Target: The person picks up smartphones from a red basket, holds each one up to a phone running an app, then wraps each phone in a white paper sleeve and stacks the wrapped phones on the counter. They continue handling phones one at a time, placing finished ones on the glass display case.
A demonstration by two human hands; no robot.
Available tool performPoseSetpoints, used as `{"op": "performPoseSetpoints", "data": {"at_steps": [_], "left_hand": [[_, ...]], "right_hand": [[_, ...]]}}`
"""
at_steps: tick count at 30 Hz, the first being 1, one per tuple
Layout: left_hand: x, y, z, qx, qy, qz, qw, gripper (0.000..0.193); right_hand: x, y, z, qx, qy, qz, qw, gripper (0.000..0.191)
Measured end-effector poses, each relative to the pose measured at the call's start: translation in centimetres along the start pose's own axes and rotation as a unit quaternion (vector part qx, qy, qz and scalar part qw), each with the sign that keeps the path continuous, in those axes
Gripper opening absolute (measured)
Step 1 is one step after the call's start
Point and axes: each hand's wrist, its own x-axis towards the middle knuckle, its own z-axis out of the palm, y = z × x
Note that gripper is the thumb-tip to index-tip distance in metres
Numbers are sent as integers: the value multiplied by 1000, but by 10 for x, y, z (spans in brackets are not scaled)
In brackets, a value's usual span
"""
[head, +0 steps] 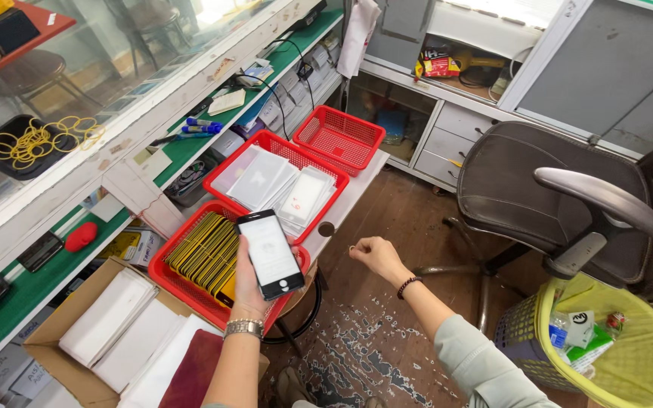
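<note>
The left hand (249, 281) had its fingers clasped round a phone (269, 254) above the red basket (162, 272), the right hand (372, 255) loosely clenched and empty; that one-handed hold could have slipped

The left hand (249, 283) is holding a black flat smartphone (269, 254) over the near red plastic mesh basket (166, 276), in which yellow-edged cards (205, 252) are standing in rows. Behind that basket a second red plastic mesh basket (221, 166) is holding white flat packets (275, 187), and a third red plastic mesh basket (339, 136) is sitting at the far corner of the white narrow table (353, 193). The right hand (372, 255) is hovering off the table's right edge. A brown cardboard box (62, 321) is lying left of the near basket.
</note>
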Motion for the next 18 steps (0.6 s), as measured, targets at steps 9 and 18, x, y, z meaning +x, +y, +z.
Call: {"op": "performPoseSetpoints", "data": {"at_steps": [9,18], "left_hand": [[-9,53,-30,-62,109,17,992,67],[41,50,-78,211,168,129,954,61]], "right_hand": [[53,-110,67,75,-163,-20,984,26],[47,-146,149,505,-279,270,771,45]]}}
